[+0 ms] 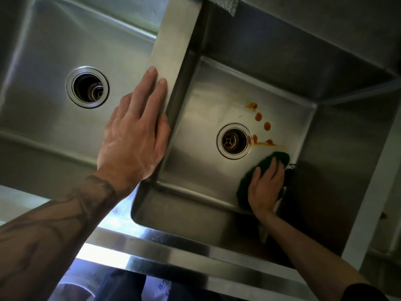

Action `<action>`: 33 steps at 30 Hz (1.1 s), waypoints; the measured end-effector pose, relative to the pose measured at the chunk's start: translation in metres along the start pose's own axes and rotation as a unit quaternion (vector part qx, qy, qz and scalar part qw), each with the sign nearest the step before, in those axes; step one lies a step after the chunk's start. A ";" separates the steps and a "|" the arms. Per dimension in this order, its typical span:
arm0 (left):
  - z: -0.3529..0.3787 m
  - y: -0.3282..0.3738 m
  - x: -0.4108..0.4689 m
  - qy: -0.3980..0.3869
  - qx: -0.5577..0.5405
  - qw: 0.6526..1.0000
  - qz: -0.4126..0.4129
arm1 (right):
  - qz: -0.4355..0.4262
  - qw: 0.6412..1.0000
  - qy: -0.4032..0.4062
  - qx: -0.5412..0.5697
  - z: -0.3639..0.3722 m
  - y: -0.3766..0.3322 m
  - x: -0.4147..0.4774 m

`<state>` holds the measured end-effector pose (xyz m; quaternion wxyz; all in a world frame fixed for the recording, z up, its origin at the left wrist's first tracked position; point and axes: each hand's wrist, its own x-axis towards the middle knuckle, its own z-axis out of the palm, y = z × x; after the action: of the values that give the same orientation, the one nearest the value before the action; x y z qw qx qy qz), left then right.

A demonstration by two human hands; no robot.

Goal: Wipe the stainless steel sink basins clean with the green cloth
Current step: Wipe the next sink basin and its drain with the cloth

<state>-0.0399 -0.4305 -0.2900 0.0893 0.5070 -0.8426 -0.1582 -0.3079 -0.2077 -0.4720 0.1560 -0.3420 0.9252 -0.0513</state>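
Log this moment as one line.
right hand: presses cloth on right basin floor | left hand: flat on divider | stains: orange, beside drain, unwiped

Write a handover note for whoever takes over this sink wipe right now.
Left hand: flat on the divider between the basins, holding nothing.
Right hand: presses the green cloth on the right basin floor.
Done: left basin shows no stains.
Left: orange-brown spots beside the right drain, just beyond the cloth, not yet wiped.
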 end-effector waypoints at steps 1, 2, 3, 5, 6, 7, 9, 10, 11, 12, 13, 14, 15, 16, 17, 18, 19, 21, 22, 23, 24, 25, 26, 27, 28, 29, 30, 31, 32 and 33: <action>0.000 0.000 0.000 -0.001 0.001 1.000 0.000 | -0.028 0.999 -0.024 0.000 0.000 0.004 -0.009; 0.000 0.001 0.000 0.000 0.002 1.000 -0.002 | -0.056 0.998 -0.042 -0.003 -0.001 0.010 -0.013; 0.000 0.001 0.000 0.002 0.006 1.000 -0.005 | -0.075 0.996 -0.048 -0.008 -0.003 0.016 -0.011; 0.000 0.001 -0.001 0.004 0.009 1.000 -0.006 | -0.063 0.998 -0.028 -0.014 -0.006 0.022 0.004; 0.000 0.001 -0.001 0.005 0.009 1.000 -0.005 | -0.042 0.999 -0.016 -0.007 -0.006 0.020 0.011; 0.001 0.001 -0.001 0.005 0.007 1.000 -0.004 | -0.021 1.000 -0.005 0.001 -0.006 0.018 0.015; 0.000 0.001 -0.001 0.002 0.000 1.000 -0.001 | -0.002 1.000 -0.009 0.003 -0.004 0.013 0.008; 0.000 0.001 -0.001 -0.001 -0.003 1.000 -0.002 | -0.014 1.000 -0.025 -0.002 -0.005 0.014 0.001; 0.000 0.001 -0.001 -0.002 -0.005 1.000 -0.004 | -0.036 0.998 -0.043 -0.011 -0.007 0.017 -0.006; 0.000 0.001 -0.001 -0.004 -0.007 1.000 -0.005 | -0.058 0.996 -0.060 -0.020 -0.009 0.021 -0.011; -0.001 0.002 -0.001 -0.004 -0.008 1.000 -0.006 | -0.074 0.994 -0.070 -0.025 -0.011 0.025 -0.013; -0.001 0.001 -0.001 -0.005 -0.009 1.000 -0.008 | -0.077 0.994 -0.074 -0.025 -0.012 0.026 -0.012; -0.001 0.001 0.000 -0.006 -0.008 1.000 -0.008 | -0.067 0.995 -0.069 -0.021 -0.012 0.024 -0.008; -0.001 0.001 -0.001 -0.007 -0.006 1.000 -0.008 | -0.053 0.997 -0.054 -0.015 -0.011 0.019 0.000; -0.001 0.001 -0.001 -0.007 -0.002 1.000 -0.007 | -0.037 0.999 -0.035 -0.006 -0.010 0.011 0.012; 0.000 0.000 -0.001 -0.007 0.000 1.000 -0.005 | -0.020 1.000 -0.015 0.005 -0.009 0.003 0.027; 0.000 0.000 -0.001 -0.006 0.000 1.000 -0.002 | -0.002 1.000 -0.001 0.019 -0.010 -0.006 0.045; 0.000 0.000 -0.001 -0.001 -0.003 1.000 0.000 | 0.024 0.999 0.015 0.041 -0.013 -0.017 0.069; 0.000 0.000 -0.001 0.001 -0.005 1.000 0.000 | 0.031 0.998 0.016 0.048 -0.013 -0.019 0.071; 0.000 0.000 -0.001 0.002 -0.007 1.000 0.001 | 0.032 0.998 0.014 0.054 -0.013 -0.019 0.064; 0.000 0.000 -0.001 0.002 -0.007 1.000 0.001 | 0.023 0.998 0.008 0.056 -0.011 -0.017 0.050; 0.000 0.000 -0.001 0.002 -0.007 1.000 0.002 | 0.007 0.999 -0.007 0.052 -0.008 -0.015 0.031; 0.000 0.000 -0.001 0.003 -0.006 1.000 0.001 | -0.020 0.999 -0.022 0.040 -0.007 -0.011 0.011; 0.000 0.000 -0.001 0.003 -0.006 1.000 0.000 | -0.050 0.998 -0.036 0.026 -0.006 -0.005 -0.001; 0.001 -0.001 -0.001 0.003 -0.006 1.000 0.000 | -0.076 0.996 -0.040 0.015 -0.007 0.001 -0.002; 0.001 -0.001 -0.001 0.005 -0.005 1.000 -0.001 | -0.092 0.995 -0.039 0.010 -0.009 0.004 0.008; 0.001 -0.001 -0.001 0.007 -0.002 1.000 0.000 | -0.092 0.995 -0.031 0.008 -0.011 0.004 0.024; 0.002 0.000 -0.002 0.010 0.000 1.000 0.001 | -0.077 0.997 -0.019 0.012 -0.013 0.001 0.042; 0.002 -0.001 -0.002 0.011 0.000 1.000 0.002 | -0.049 0.999 0.001 0.022 -0.014 -0.006 0.061; 0.002 -0.001 -0.002 0.012 -0.001 1.000 0.000 | -0.015 0.999 0.021 0.034 -0.014 -0.016 0.076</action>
<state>-0.0390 -0.4282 -0.2922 0.0996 0.5084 -0.8415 -0.1530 -0.3574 -0.2692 -0.4744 0.1470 -0.3495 0.9207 -0.0920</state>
